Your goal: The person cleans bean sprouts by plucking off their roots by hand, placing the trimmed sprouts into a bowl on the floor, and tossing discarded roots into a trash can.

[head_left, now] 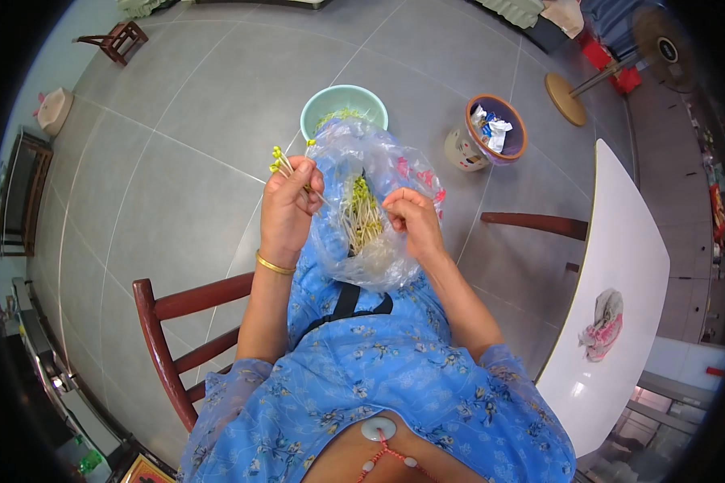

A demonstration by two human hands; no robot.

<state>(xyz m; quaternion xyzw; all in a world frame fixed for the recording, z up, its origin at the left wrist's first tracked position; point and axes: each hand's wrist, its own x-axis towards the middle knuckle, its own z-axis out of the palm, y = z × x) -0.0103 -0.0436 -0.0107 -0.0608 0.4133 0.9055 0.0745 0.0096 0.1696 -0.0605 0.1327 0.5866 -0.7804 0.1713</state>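
Several bean sprouts (279, 164) with yellow-green heads stick up out of my left hand (290, 200), which is closed around their stems. Across my lap lies a clear plastic bag (383, 272) with red print, opened out, and a pile of bean sprouts (363, 225) rests in it. My right hand (415, 221) is at the bag's right side with thumb and fingers pinched together; what is between them, if anything, is too small to make out. Beyond the bag, a light green bowl (306, 115) holds more thin, pale green pieces, partly hidden by the bag.
A waste bin (461, 150) with crumpled paper stands ahead to the right, and a standing fan (566, 98) is farther back. On my right a white table (620, 266) carries a crumpled plastic bag (603, 326). A wooden chair back (165, 354) rises at my left.
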